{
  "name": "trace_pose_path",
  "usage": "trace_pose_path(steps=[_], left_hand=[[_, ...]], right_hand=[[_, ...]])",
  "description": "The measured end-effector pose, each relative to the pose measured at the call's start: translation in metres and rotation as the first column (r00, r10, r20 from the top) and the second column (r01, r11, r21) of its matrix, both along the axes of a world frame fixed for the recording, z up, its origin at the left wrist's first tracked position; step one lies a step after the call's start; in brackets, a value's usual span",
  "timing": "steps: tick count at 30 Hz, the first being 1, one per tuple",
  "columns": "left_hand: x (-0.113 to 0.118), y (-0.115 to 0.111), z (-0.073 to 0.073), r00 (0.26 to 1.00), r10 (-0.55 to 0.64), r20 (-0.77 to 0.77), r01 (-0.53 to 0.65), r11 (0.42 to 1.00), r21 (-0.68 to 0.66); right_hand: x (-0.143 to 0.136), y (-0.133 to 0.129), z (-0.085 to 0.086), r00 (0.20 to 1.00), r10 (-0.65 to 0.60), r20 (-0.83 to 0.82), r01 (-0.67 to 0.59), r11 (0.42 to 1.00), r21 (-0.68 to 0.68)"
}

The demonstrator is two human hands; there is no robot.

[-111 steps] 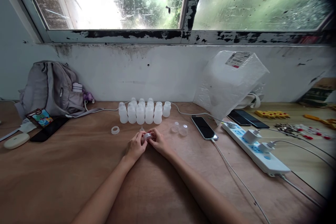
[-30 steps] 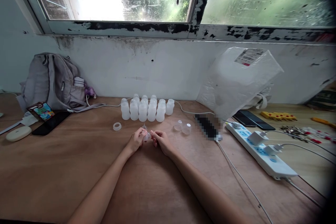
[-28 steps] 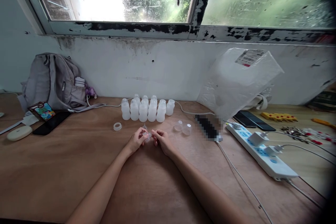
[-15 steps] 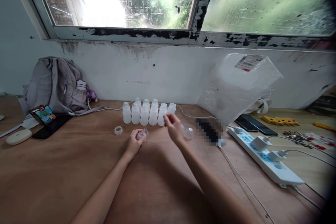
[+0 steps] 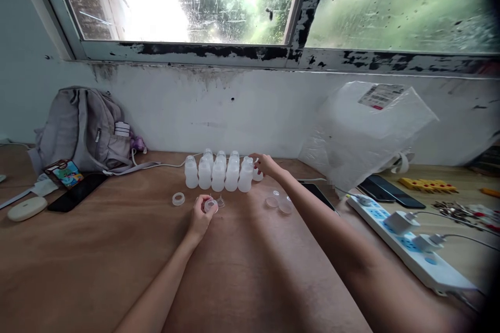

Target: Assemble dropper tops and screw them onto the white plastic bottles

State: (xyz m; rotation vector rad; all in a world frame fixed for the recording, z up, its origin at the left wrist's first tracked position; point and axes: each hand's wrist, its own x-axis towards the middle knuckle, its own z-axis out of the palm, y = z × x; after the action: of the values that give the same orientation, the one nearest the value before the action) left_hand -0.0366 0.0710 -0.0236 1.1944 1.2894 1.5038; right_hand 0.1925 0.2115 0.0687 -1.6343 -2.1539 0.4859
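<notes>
Low over the table, my left hand (image 5: 201, 218) pinches a small clear round piece (image 5: 211, 206), which looks like a bottle collar ring. Just right of it a clear nipple (image 5: 221, 202) rests on the table, and a loose white ring (image 5: 178, 199) lies to the left. My right hand (image 5: 266, 165) is stretched to the right end of the bottle group, its fingers closed about the top of a frosted baby bottle (image 5: 258, 175). Several capped baby bottles (image 5: 218, 174) stand upright in close rows beside it. Two clear domed caps (image 5: 285, 205) lie under my right forearm's left side.
A grey backpack (image 5: 84, 125) leans on the wall at left, near a dark phone (image 5: 78, 192) and a cream oval case (image 5: 27, 209). To the right are a plastic bag (image 5: 363, 130), more phones (image 5: 390, 191) and a power strip (image 5: 410, 244) with cables.
My right hand has moved forward from in front of the bottles to the rightmost one. My left hand has stayed with its round piece; the nipple now shows apart from it.
</notes>
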Motion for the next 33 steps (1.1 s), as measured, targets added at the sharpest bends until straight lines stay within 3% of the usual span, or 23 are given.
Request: trace_pose_path(steps=[16, 22, 24, 26, 29, 31, 33], left_hand=[[0.000, 0.002, -0.002, 0.999, -0.017, 0.028, 0.018, 1.000, -0.024], [0.000, 0.000, 0.000, 0.999, -0.037, 0.007, 0.037, 0.999, -0.031], [0.000, 0.000, 0.001, 0.999, -0.034, 0.006, 0.034, 0.999, -0.033], [-0.001, 0.000, 0.002, 0.999, -0.026, 0.023, 0.027, 0.999, -0.035], [-0.002, 0.000, 0.003, 0.999, -0.013, 0.050, 0.016, 0.999, -0.049], [-0.002, 0.000, 0.004, 0.998, -0.019, 0.062, 0.024, 0.997, -0.071], [-0.003, -0.001, 0.003, 0.997, -0.027, 0.078, 0.034, 0.995, -0.090]], right_hand=[[0.003, -0.001, -0.013, 0.997, 0.040, -0.066, -0.032, 0.994, 0.107], [0.009, -0.005, 0.012, 0.995, 0.022, -0.098, 0.004, 0.966, 0.258], [0.013, -0.008, 0.028, 0.992, -0.002, -0.130, 0.051, 0.925, 0.375], [0.016, -0.017, 0.045, 0.980, -0.014, -0.198, 0.116, 0.850, 0.514], [0.017, -0.042, 0.065, 0.945, 0.020, -0.327, 0.196, 0.766, 0.612], [0.014, -0.066, 0.068, 0.921, 0.051, -0.387, 0.217, 0.756, 0.617], [0.008, -0.093, 0.060, 0.903, 0.090, -0.419, 0.203, 0.772, 0.602]])
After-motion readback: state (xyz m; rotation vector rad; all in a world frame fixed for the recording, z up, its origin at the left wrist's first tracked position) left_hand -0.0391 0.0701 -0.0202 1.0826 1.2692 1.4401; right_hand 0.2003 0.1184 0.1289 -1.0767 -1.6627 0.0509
